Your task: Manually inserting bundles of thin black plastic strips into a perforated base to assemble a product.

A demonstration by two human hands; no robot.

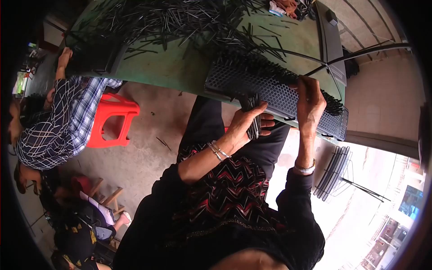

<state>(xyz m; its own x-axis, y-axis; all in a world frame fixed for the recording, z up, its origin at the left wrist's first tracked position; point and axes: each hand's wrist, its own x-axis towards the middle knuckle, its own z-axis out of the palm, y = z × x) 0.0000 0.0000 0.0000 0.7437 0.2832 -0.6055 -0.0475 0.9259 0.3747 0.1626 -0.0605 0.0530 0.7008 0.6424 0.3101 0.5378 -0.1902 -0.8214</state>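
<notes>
A bundle of thin black sticks (254, 126) is gripped in my left hand (243, 122), in front of the table's near edge. My right hand (310, 105) is closed in a pinch over a dark perforated rack (278, 96); whatever its fingertips hold is too small and hidden to make out. Many black sticks (247, 65) stand upright in dense rows along the rack's far side, while the holes on its near side show bare. The rack lies at a slant along the edge of the green table (166, 67).
A large loose heap of black sticks (180, 22) covers the far part of the table. Crumpled cloth (290, 8) lies at the far right. A red plastic stool (114, 119) stands on the left, beside a person in a checked shirt (58, 121). Another person (85, 229) sits lower left.
</notes>
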